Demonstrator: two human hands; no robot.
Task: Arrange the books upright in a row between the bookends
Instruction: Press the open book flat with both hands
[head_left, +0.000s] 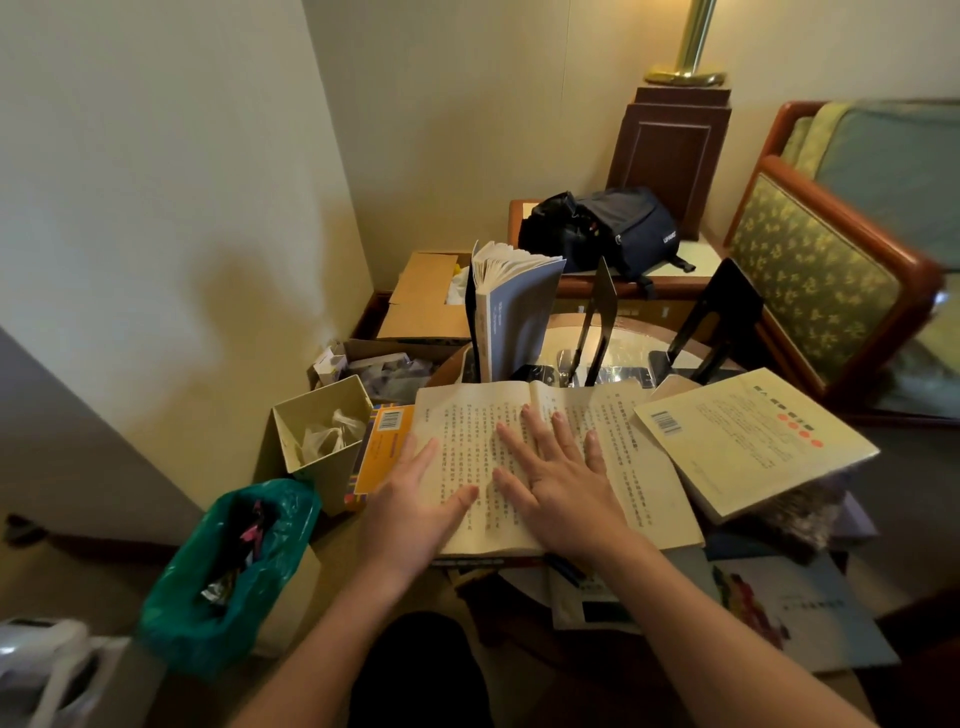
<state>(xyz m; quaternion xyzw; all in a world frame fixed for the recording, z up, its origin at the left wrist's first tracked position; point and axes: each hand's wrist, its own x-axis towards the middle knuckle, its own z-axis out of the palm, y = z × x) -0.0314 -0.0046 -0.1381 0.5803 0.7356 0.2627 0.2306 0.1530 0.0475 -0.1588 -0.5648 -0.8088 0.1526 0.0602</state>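
Two bare hands rest on an open book (561, 462) on a cluttered table.

The left hand (415, 506) lies flat and open on the left page edge, gripping nothing. The right hand (558, 475) lies flat with fingers spread across the middle pages. Beyond the open book, a blue book (511, 317) stands upright, its pages fanned, left of two black bookends (597, 325) (714, 322). A cream book (753, 441) lies flat to the right, and an orange book (382, 452) lies to the left.

matt paper open book (566, 457), glossy black bookends (602, 312)
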